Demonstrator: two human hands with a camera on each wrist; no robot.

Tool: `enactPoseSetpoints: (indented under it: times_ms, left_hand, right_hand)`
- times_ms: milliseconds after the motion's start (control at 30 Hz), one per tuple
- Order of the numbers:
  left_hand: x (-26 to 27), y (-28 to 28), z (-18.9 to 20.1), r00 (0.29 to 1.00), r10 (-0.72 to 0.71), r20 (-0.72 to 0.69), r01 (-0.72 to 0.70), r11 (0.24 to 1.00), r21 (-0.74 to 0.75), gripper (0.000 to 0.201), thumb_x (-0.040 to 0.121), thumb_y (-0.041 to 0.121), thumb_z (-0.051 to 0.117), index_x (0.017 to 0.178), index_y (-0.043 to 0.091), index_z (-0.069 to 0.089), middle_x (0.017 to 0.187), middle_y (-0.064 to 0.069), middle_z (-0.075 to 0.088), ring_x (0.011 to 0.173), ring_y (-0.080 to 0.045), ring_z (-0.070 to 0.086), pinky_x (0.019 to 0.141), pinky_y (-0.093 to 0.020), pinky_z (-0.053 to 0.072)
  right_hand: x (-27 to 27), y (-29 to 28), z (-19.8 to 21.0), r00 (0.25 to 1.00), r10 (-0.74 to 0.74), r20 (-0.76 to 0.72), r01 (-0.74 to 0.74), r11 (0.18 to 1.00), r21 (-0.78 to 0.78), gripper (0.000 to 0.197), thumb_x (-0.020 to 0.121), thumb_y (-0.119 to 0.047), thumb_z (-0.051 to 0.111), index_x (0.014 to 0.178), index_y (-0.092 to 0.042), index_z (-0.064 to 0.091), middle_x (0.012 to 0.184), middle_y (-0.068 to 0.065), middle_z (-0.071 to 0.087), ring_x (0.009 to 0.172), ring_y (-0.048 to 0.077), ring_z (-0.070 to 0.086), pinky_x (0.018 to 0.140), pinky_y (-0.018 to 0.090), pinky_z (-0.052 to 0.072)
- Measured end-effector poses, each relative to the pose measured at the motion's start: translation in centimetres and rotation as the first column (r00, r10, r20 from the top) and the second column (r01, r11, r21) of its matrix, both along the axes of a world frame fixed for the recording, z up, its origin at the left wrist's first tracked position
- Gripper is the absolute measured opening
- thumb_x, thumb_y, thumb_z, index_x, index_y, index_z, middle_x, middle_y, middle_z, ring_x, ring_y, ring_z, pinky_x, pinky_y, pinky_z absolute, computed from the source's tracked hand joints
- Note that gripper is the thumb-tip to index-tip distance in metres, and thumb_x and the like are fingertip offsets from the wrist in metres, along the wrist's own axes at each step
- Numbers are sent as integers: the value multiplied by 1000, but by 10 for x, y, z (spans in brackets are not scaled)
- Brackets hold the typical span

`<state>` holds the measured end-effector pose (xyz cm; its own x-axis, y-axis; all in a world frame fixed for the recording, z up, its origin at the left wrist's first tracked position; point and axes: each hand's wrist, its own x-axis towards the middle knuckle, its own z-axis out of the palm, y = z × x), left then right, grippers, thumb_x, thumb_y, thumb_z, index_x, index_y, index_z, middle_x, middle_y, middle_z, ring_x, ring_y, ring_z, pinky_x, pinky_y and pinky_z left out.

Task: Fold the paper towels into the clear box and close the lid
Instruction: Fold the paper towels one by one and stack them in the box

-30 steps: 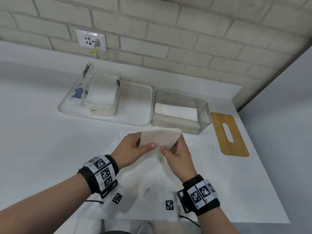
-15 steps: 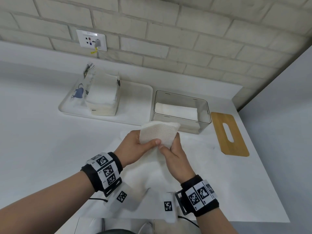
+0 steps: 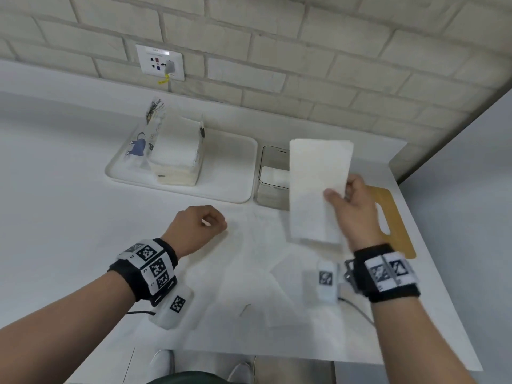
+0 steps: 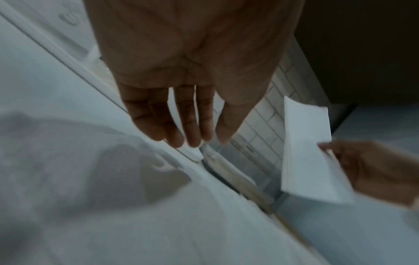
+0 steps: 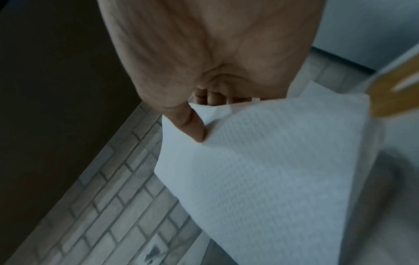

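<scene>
Our left hand (image 3: 198, 227) hangs loose over the counter, fingers relaxed, holding nothing. Our right hand (image 3: 356, 214) pinches a folded paper towel (image 3: 318, 187) by its right edge, thumb in front. Just beyond the towel sits the clear box (image 3: 273, 173); right of our grip lies the wooden lid (image 3: 393, 217).
</scene>
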<state>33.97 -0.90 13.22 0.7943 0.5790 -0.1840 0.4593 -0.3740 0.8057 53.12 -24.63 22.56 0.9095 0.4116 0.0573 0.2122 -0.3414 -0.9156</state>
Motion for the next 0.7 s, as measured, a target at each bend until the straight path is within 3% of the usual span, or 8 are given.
enactPoseSetpoints:
  times_ms: [133, 233, 300, 367, 433, 533, 633, 700]
  left_hand:
    - [0, 5, -19, 964, -73, -256, 130, 968, 214, 43, 85, 42, 78, 122, 26, 66, 114, 4, 59, 101, -16, 60, 90, -32, 50]
    - [0, 1, -25, 934, -38, -355, 141, 953, 270, 69, 82, 51, 76, 141, 24, 52, 133, 0, 49, 126, -23, 50, 102, -43, 50]
    - [1, -1, -29, 907, -31, -421, 171, 939, 299, 77, 82, 54, 75, 146, 22, 46, 138, -3, 45, 131, -27, 45, 104, -44, 48]
    - [3, 0, -30, 899, -27, -437, 175, 937, 302, 79, 81, 54, 75, 147, 21, 45, 137, -5, 44, 130, -28, 43, 105, -44, 47]
    - [6, 2, -29, 904, -26, -428, 149, 954, 259, 81, 79, 51, 79, 147, 22, 46, 137, -3, 43, 131, -27, 43, 105, -44, 47]
    - [9, 2, -27, 912, -25, -408, 128, 965, 228, 74, 76, 45, 82, 140, 24, 52, 128, 0, 46, 125, -25, 48, 99, -40, 50]
    - [8, 0, -28, 934, 0, -356, 90, 968, 234, 64, 76, 39, 83, 132, 24, 55, 116, 3, 50, 110, -23, 57, 89, -35, 52]
    - [6, -2, -27, 948, 20, -317, 65, 965, 256, 53, 79, 35, 81, 124, 24, 56, 112, 4, 55, 98, -21, 59, 80, -30, 49]
  right_hand:
    - [56, 8, 36, 973, 47, 224, -6, 983, -184, 22, 94, -18, 66, 115, -21, 57, 113, -8, 67, 99, 11, 64, 76, 21, 47]
    - [96, 25, 47, 925, 197, 324, -51, 911, -409, 25, 92, -19, 67, 117, -19, 64, 115, -5, 68, 104, 13, 62, 84, 25, 44]
    - [118, 39, 47, 882, 334, 331, -98, 819, -565, 32, 91, -21, 68, 122, -18, 65, 121, 0, 68, 112, 19, 62, 90, 26, 43]
    - [132, 56, 46, 841, 456, 290, -146, 708, -691, 38, 90, -21, 70, 127, -15, 65, 126, 7, 67, 117, 26, 61, 93, 27, 43]
    - [138, 74, 43, 804, 561, 199, -194, 563, -803, 39, 89, -20, 72, 127, -14, 65, 126, 9, 65, 116, 27, 60, 88, 24, 40]
    - [139, 97, 31, 751, 660, 27, -259, 332, -907, 29, 87, -20, 74, 116, -18, 68, 113, 3, 65, 101, 22, 59, 81, 24, 38]
    - [146, 112, 20, 726, 687, -40, -300, 264, -917, 18, 85, -18, 75, 98, -25, 66, 101, -1, 65, 93, 20, 60, 76, 25, 40]
    - [151, 120, 23, 728, 686, -13, -295, 296, -908, 21, 86, -18, 74, 106, -24, 69, 107, 0, 65, 98, 21, 60, 80, 26, 40]
